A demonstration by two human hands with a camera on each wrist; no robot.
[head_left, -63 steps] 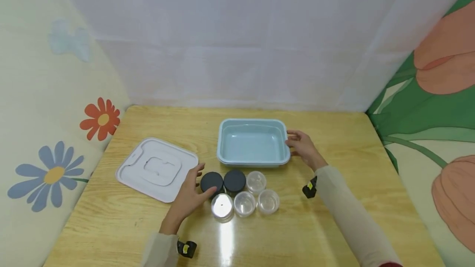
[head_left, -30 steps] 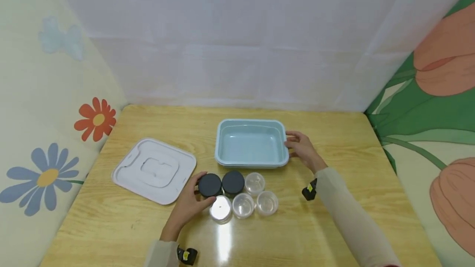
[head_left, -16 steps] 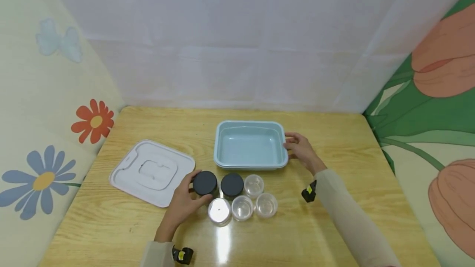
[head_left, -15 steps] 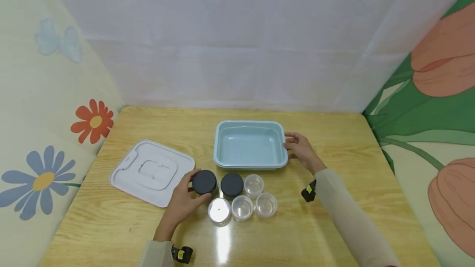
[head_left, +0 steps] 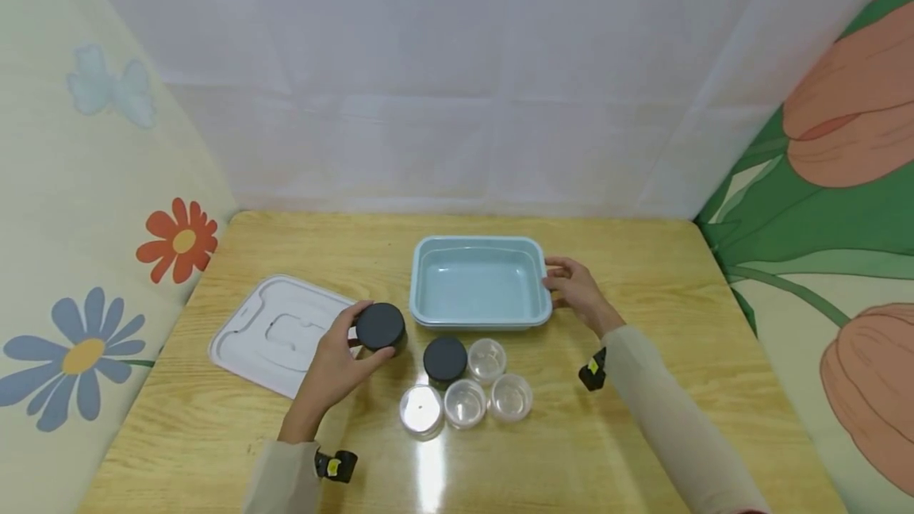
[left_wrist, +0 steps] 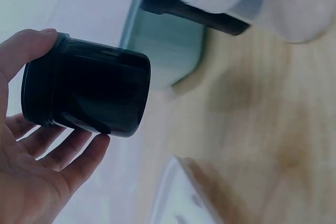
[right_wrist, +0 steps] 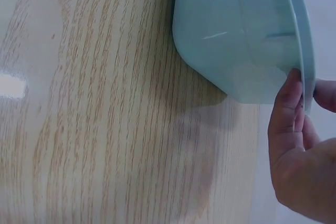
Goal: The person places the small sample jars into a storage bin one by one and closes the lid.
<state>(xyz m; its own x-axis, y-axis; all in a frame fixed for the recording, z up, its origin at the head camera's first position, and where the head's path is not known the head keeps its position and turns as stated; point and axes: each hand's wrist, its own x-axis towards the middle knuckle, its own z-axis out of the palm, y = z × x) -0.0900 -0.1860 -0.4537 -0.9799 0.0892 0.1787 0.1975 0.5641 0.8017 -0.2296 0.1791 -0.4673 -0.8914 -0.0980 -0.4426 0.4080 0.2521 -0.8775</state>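
Observation:
My left hand (head_left: 336, 363) grips a black jar with a black lid (head_left: 381, 327), thumb on one side and fingers on the other. In the left wrist view the jar (left_wrist: 100, 85) hangs above the table, its sides dark and glossy. At the right end of a light blue plastic tub (head_left: 478, 285), my right hand (head_left: 580, 292) pinches the rim; the right wrist view has thumb and fingers on either side of that rim (right_wrist: 304, 40). The inside of the tub holds nothing. A second black jar (head_left: 446, 359) stands just in front of it.
Several clear plastic jars (head_left: 465, 403) stand grouped near the second black jar, one (head_left: 421, 409) with a shiny top. A white lid (head_left: 274, 331) lies flat at the left, partly behind my left hand. Cloth walls enclose the wooden table (head_left: 614, 450).
My left hand has taken hold of the black jar and lifted it from the group, up and to the left, towards the white lid. The right hand has stayed at the tub's rim.

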